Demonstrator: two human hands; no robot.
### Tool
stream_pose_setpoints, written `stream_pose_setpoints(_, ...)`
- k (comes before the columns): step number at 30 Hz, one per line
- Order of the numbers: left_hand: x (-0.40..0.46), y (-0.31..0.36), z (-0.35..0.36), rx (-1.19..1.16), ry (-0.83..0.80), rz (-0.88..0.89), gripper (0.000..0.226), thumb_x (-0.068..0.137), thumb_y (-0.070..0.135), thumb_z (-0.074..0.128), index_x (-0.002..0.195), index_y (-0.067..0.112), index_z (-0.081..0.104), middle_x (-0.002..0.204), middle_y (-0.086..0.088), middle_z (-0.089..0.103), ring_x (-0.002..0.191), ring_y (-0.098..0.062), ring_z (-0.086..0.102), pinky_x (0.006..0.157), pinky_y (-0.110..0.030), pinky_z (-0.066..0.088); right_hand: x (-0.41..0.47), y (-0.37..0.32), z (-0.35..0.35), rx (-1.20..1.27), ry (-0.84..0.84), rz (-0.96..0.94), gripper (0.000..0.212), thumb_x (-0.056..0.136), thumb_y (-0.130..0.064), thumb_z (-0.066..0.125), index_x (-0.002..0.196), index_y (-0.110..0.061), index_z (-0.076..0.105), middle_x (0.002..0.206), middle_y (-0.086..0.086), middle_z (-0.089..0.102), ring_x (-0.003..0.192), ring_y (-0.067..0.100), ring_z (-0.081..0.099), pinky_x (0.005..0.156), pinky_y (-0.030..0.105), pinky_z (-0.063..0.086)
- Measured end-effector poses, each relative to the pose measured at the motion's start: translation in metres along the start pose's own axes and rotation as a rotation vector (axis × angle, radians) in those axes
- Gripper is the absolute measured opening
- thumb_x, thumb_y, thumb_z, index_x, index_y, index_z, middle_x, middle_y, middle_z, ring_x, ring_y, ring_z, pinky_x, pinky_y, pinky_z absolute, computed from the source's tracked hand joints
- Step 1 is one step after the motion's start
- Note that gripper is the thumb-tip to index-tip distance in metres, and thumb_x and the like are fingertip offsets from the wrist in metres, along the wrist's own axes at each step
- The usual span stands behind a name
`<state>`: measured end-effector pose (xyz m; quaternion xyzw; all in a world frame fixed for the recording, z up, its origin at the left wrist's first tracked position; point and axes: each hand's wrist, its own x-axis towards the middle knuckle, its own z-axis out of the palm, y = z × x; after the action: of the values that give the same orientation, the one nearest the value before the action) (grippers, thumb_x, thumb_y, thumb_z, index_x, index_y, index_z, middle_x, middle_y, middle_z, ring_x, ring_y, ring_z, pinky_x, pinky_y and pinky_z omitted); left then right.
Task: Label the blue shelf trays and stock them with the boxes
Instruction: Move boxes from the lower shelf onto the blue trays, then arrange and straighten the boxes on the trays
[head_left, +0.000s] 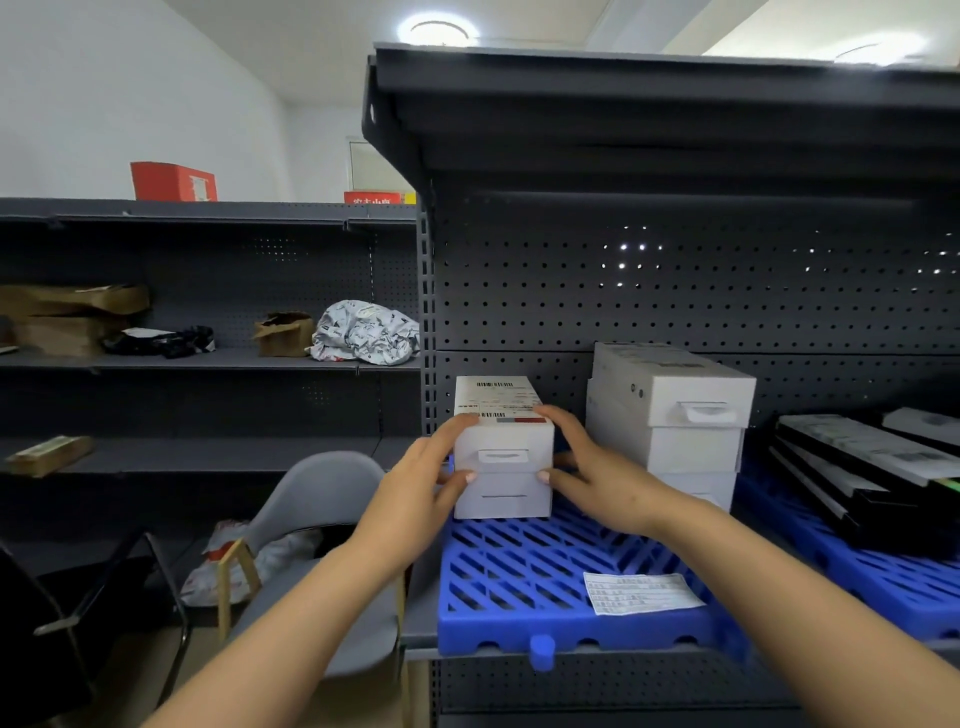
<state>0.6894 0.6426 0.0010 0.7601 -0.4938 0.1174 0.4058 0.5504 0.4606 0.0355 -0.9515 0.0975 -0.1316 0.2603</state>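
Observation:
A blue slatted tray (524, 587) lies on the grey shelf in front of me, with a white paper label (641, 592) stuck on its front right part. At the tray's back left stands a stack of two white boxes (503, 452); the top one carries barcode stickers. My left hand (434, 480) presses against the stack's left side and my right hand (597, 478) against its right side, thumbs on the front face. A taller stack of white boxes (670, 415) stands at the tray's back right, apart from my hands.
A second blue tray (872, 577) to the right holds flat black-and-white boxes (872, 467). The shelf has a pegboard back (675, 291) and a shelf overhead. At left, a grey chair (322, 499) and another shelf with cardboard and bags (363, 332).

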Motion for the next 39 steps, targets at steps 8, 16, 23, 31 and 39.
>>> stream_pose_setpoints(8, 0.006, 0.024, -0.026, 0.309, -0.105, 0.034, 0.06, 0.089, 0.034, 0.06, 0.14, 0.035, 0.029, 0.134, -0.003, 0.043, 0.118, -0.02, 0.046, 0.096, -0.033, 0.043, -0.015, -0.008, -0.005, -0.078, 0.056, -0.03, 0.075, 0.099, -0.033, 0.042, 0.143, -0.046, -0.017, 0.153, 0.001, 0.029, 0.13, 0.017, 0.042, 0.101, 0.025, 0.037)
stream_pose_setpoints(16, -0.003, 0.085, -0.038, 0.531, -0.054, 0.329, 0.065, 0.089, 0.039, 0.05, 0.145, 0.011, 0.032, 0.148, -0.007, 0.036, 0.137, -0.022, 0.03, 0.109, -0.023, 0.013, -0.088, -0.003, -0.042, -0.146, 0.187, -0.197, 0.061, 0.098, -0.042, 0.038, 0.144, -0.049, -0.001, 0.148, -0.027, 0.013, 0.132, -0.012, 0.015, 0.107, 0.015, 0.02)
stream_pose_setpoints(23, -0.007, 0.156, 0.015, 0.394, -0.145, 0.443, 0.07, 0.09, 0.054, 0.037, 0.149, 0.02, 0.02, 0.152, 0.005, 0.027, 0.139, -0.008, 0.017, 0.109, -0.014, 0.002, -0.163, 0.033, -0.081, -0.353, 0.195, -0.214, 0.06, 0.094, -0.05, 0.033, 0.143, -0.052, -0.002, 0.137, -0.043, 0.003, 0.127, -0.026, 0.004, 0.098, -0.004, 0.008)
stream_pose_setpoints(31, 0.017, 0.227, 0.099, 0.206, -0.206, 0.442, 0.068, 0.092, 0.05, 0.047, 0.149, 0.033, 0.014, 0.151, 0.019, 0.02, 0.135, 0.009, 0.01, 0.103, -0.002, 0.002, -0.22, 0.116, -0.154, -0.342, 0.366, -0.128, 0.054, 0.095, -0.042, 0.046, 0.142, -0.046, 0.02, 0.144, -0.03, 0.025, 0.134, -0.012, 0.02, 0.105, 0.004, 0.015)
stream_pose_setpoints(39, 0.037, 0.263, 0.183, 0.058, -0.324, 0.104, 0.066, 0.089, 0.05, 0.053, 0.145, 0.03, 0.023, 0.151, 0.008, 0.031, 0.133, -0.009, 0.033, 0.097, -0.016, 0.027, -0.229, 0.208, -0.193, -0.214, 0.291, 0.066, 0.058, 0.092, -0.018, 0.05, 0.144, -0.034, 0.03, 0.152, -0.008, 0.026, 0.138, 0.007, 0.024, 0.109, 0.026, 0.027)
